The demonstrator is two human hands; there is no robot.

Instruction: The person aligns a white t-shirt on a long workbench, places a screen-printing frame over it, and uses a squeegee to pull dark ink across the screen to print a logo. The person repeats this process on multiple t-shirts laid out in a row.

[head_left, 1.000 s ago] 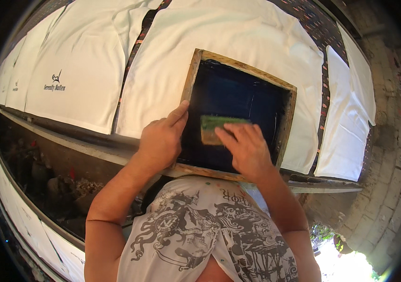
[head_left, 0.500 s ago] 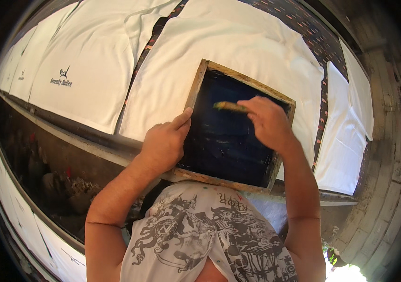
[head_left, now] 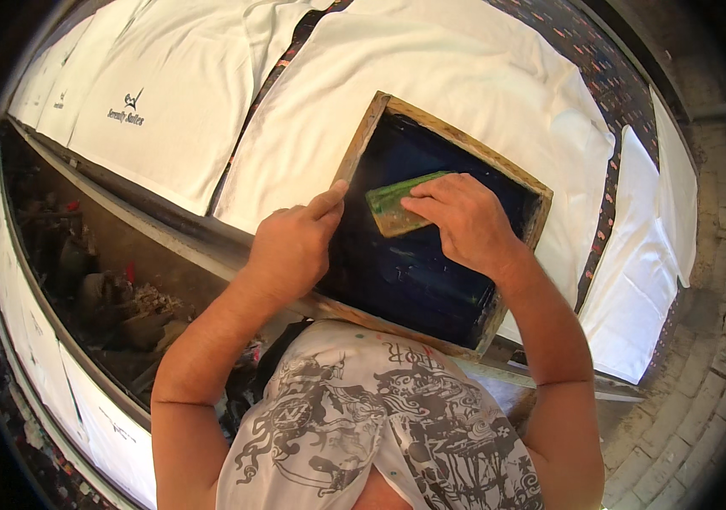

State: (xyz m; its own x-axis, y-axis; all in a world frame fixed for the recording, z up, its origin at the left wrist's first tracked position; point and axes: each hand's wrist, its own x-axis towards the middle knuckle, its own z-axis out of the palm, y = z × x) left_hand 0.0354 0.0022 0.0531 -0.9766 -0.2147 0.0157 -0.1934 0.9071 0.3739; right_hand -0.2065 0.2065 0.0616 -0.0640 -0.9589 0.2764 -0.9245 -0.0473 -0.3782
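A square wooden screen frame [head_left: 465, 140] holding a dark blue, wet surface [head_left: 418, 285] lies on a white cloth [head_left: 482, 59]. My left hand [head_left: 295, 242] is closed on the frame's left bar, its thumb and forefinger reaching up along the wood. My right hand [head_left: 469, 221] grips a flat squeegee [head_left: 388, 208], green along its upper part and tan below, held tilted over the upper middle of the dark surface. My right fingers lie across the squeegee's right part.
More white cloths lie flat on the long dark-patterned table, to the left [head_left: 150, 85] with a small printed logo and to the right [head_left: 626, 280]. A dark gap with clutter [head_left: 125, 297] runs at lower left beside a second row of cloths. A brick floor [head_left: 694, 382] shows at right.
My right hand moved the squeegee up from the frame's lower middle, then slightly leftward, its broad face now showing. My left hand stays on the frame. The whole view has shifted slightly.
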